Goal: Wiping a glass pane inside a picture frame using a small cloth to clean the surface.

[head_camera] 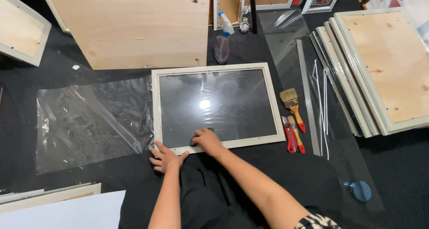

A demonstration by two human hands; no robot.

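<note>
Both forearms reach up from the bottom edge over a black cloth-covered work surface. Right hand lies on the glass of a white picture frame, close to the frame's lower rail, fingers curled over something small and dark that is too hidden to make out; whether they grip it or merely press it I cannot tell. Left hand rests flat and open on the cloth just below the frame's lower left corner, fingers spread, gripping nothing. That frame lies face up in the middle of the surface, its glass glaring under a ceiling light.

Touching the frame's left side spreads a crinkled clear plastic sheet. Just right of the frame lie a paintbrush with an orange handle and red-handled pliers, beside a long metal ruler. A spray bottle stands above the frame. Farther right, a stack of frames lies backs up. A large plywood board sits behind.
</note>
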